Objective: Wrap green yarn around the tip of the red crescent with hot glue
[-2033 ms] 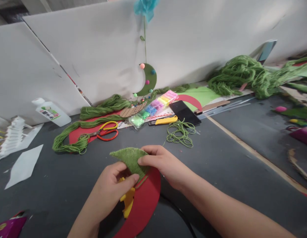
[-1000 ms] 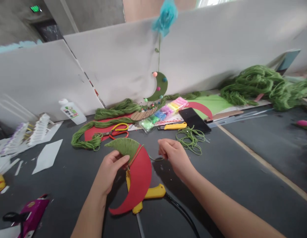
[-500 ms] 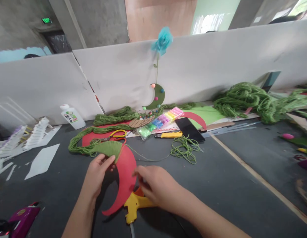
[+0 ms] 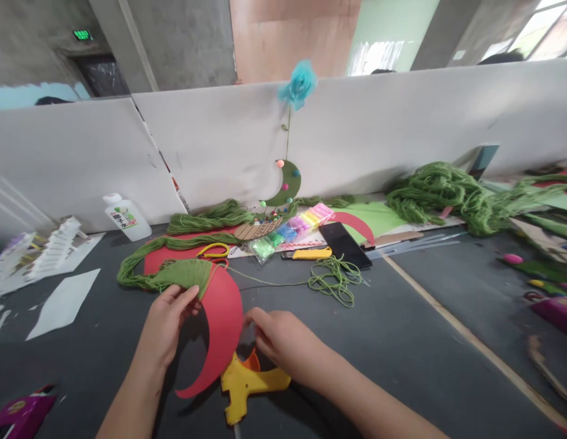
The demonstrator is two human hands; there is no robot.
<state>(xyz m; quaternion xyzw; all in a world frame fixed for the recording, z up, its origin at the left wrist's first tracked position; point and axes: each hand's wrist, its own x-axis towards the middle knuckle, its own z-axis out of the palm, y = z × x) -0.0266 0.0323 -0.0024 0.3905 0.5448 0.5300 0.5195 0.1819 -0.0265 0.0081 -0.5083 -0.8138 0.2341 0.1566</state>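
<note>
My left hand (image 4: pixel 170 320) pinches a red card crescent (image 4: pixel 222 329) near its upper end, thumb in front. Green yarn (image 4: pixel 192 273) is wound closely round that end, and a thin strand runs from it to a loose yarn tangle (image 4: pixel 336 279) on the right. My right hand (image 4: pixel 281 338) is curled beside the crescent's outer edge, thumb and forefinger close together; whether anything is between them is hidden. Just below it, a yellow glue gun (image 4: pixel 247 384) with an orange trigger lies on the dark table (image 4: pixel 393 360), partly behind the crescent.
Scissors (image 4: pixel 213 249), a yellow cutter knife (image 4: pixel 311 253), a black phone (image 4: pixel 345 244) and colourful clay packs (image 4: pixel 290 231) lie beyond my hands. A white glue bottle (image 4: pixel 127 218) stands at left. A green crescent with pompoms (image 4: pixel 290 183) leans against the white partition (image 4: pixel 210 140).
The whole view has shifted slightly, with the table items now a little further left. Both hands keep nearly the same pose around the red crescent.
</note>
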